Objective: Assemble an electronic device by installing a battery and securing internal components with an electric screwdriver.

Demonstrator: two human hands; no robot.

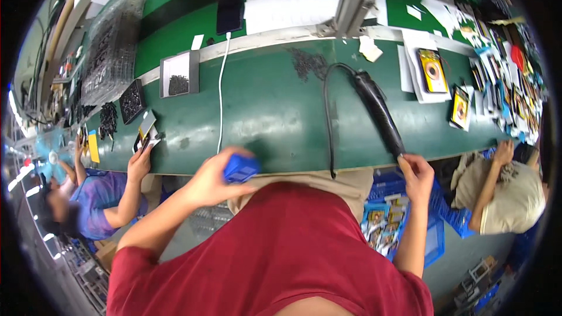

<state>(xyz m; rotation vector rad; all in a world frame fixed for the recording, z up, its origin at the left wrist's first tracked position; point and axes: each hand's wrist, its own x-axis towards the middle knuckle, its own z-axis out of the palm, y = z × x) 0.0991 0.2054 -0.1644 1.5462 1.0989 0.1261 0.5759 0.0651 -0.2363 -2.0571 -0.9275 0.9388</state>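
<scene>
My left hand (209, 180) is closed around a small blue block-shaped object (241, 168) at the bench's front edge; its exact kind does not show. On the right, a black corded electric screwdriver (377, 108) lies slantwise on the green bench (275, 105), its narrow end toward me. Thumb and fingers of my right hand (418, 177) pinch that near end. From the tool's far end a black cable (328, 114) loops left and runs down to the front edge. Dark small pieces (307, 63) lie scattered beyond the cable.
A tray of black screws (178, 85) stands left, near a white cable (220, 93) plugged into a phone (230, 10). Yellow-fronted packages (432, 70) lie right. Co-workers sit on both sides, the left one's hand (139, 164) holding parts. A metal post (350, 0) rises behind.
</scene>
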